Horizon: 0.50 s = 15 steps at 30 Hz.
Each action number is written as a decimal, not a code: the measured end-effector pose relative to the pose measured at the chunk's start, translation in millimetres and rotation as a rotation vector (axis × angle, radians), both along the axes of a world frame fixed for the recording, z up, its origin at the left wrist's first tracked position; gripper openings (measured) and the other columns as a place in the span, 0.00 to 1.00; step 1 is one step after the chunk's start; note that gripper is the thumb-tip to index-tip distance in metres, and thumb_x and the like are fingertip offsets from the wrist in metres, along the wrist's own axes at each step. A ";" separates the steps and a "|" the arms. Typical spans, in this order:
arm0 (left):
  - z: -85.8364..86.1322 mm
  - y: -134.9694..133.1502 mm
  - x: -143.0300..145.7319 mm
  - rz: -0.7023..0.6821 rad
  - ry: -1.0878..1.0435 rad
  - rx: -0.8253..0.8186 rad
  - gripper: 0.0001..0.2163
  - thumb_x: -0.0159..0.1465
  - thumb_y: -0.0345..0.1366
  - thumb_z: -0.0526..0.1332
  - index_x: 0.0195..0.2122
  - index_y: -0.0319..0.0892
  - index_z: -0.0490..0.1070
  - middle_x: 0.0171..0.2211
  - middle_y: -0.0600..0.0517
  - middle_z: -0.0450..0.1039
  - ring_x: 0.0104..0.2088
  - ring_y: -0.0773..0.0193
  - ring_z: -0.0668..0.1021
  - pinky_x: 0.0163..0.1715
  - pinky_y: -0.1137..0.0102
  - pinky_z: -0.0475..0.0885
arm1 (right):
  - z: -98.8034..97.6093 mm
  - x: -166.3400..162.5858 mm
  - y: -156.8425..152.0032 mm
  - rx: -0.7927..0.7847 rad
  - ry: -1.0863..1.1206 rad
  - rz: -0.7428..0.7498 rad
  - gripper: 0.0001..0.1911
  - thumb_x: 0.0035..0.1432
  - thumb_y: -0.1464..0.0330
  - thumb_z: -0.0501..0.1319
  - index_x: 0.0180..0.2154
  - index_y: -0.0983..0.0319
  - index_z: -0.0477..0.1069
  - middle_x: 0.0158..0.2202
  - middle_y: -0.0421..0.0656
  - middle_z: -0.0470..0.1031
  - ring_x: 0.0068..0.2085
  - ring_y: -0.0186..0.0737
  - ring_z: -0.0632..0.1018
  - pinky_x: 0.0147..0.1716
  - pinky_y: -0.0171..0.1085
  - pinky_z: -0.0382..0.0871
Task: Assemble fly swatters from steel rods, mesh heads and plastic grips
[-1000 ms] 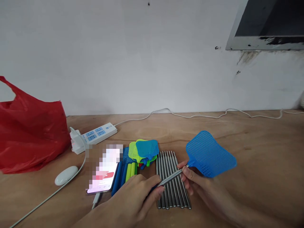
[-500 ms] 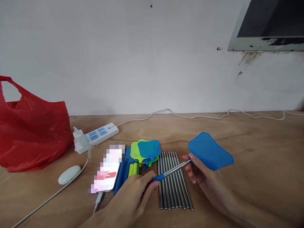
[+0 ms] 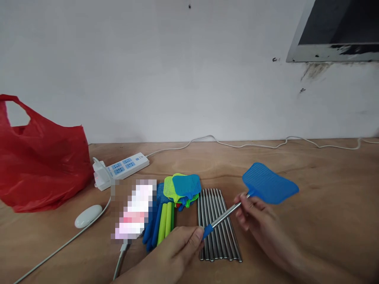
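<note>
I hold a blue fly swatter over the wooden table (image 3: 325, 185). Its mesh head (image 3: 270, 184) points to the right and a metal rod (image 3: 226, 215) runs down-left to a blue handle end (image 3: 207, 231). My left hand (image 3: 174, 252) is closed on the blue handle end. My right hand (image 3: 257, 221) pinches the rod just below the head. Under the rod lies a row of several bare metal rods (image 3: 217, 225). To their left sit stacked swatter heads (image 3: 182, 187) in blue and green, with blue and green handle sleeves (image 3: 162, 225).
A phone (image 3: 134, 211) on a cable lies left of the sleeves. Behind it are a white power strip (image 3: 120, 169), a white oval device (image 3: 88, 215) and a red plastic bag (image 3: 41, 157). A white cable (image 3: 251, 144) runs along the wall.
The swatter has lengthened: the head moved right and away from my left hand, more of the metal rod shows, and the mesh head has tilted flatter.
</note>
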<state>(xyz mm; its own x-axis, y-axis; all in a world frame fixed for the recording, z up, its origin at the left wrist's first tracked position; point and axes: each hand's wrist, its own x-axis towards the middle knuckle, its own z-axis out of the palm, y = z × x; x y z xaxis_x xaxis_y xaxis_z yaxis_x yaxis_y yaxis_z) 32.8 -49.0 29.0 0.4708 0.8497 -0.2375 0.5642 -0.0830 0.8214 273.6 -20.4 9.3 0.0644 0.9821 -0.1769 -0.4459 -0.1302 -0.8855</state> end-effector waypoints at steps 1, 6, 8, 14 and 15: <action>-1.2 -0.6 -3.5 0.030 -0.043 -0.110 0.26 0.66 0.63 0.41 0.29 0.46 0.60 0.24 0.55 0.60 0.25 0.64 0.67 0.25 0.71 0.67 | 0.2 8.8 6.1 0.018 0.021 -0.096 0.18 0.37 0.55 0.78 0.25 0.60 0.79 0.23 0.39 0.70 0.24 0.30 0.67 0.19 0.27 0.63; 3.7 -0.3 -13.2 0.135 -0.014 0.022 0.22 0.68 0.59 0.44 0.33 0.47 0.64 0.26 0.54 0.67 0.27 0.62 0.72 0.29 0.70 0.69 | 1.2 35.7 23.1 0.026 -0.001 -0.178 0.18 0.38 0.56 0.78 0.24 0.61 0.77 0.23 0.37 0.66 0.23 0.28 0.62 0.17 0.26 0.59; 7.9 4.4 -13.9 0.146 0.141 0.262 0.18 0.69 0.53 0.46 0.40 0.47 0.66 0.27 0.53 0.70 0.30 0.58 0.74 0.30 0.68 0.68 | -0.2 32.9 20.3 0.016 -0.061 -0.096 0.20 0.42 0.53 0.76 0.25 0.62 0.76 0.19 0.36 0.62 0.21 0.28 0.60 0.16 0.27 0.57; 11.0 27.6 -33.1 0.292 0.695 0.546 0.21 0.70 0.45 0.43 0.59 0.40 0.59 0.22 0.52 0.71 0.25 0.50 0.77 0.23 0.66 0.60 | -2.1 19.4 14.1 0.035 -0.103 0.027 0.21 0.46 0.51 0.74 0.28 0.63 0.77 0.18 0.36 0.63 0.20 0.27 0.61 0.18 0.28 0.57; 11.0 29.9 -37.1 0.303 0.771 0.531 0.22 0.70 0.44 0.44 0.60 0.39 0.58 0.23 0.50 0.73 0.26 0.48 0.79 0.24 0.66 0.61 | -2.0 18.8 15.0 0.036 -0.104 0.034 0.21 0.46 0.51 0.73 0.27 0.63 0.77 0.18 0.36 0.63 0.20 0.27 0.61 0.18 0.28 0.56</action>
<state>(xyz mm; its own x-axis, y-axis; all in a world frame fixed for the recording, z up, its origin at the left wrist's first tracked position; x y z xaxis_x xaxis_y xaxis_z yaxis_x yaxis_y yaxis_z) -4.3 -19.1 39.9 0.0915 0.9940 0.0596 0.9883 -0.0980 0.1173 292.4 -5.5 7.3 0.0470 0.9896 -0.1359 -0.3472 -0.1114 -0.9312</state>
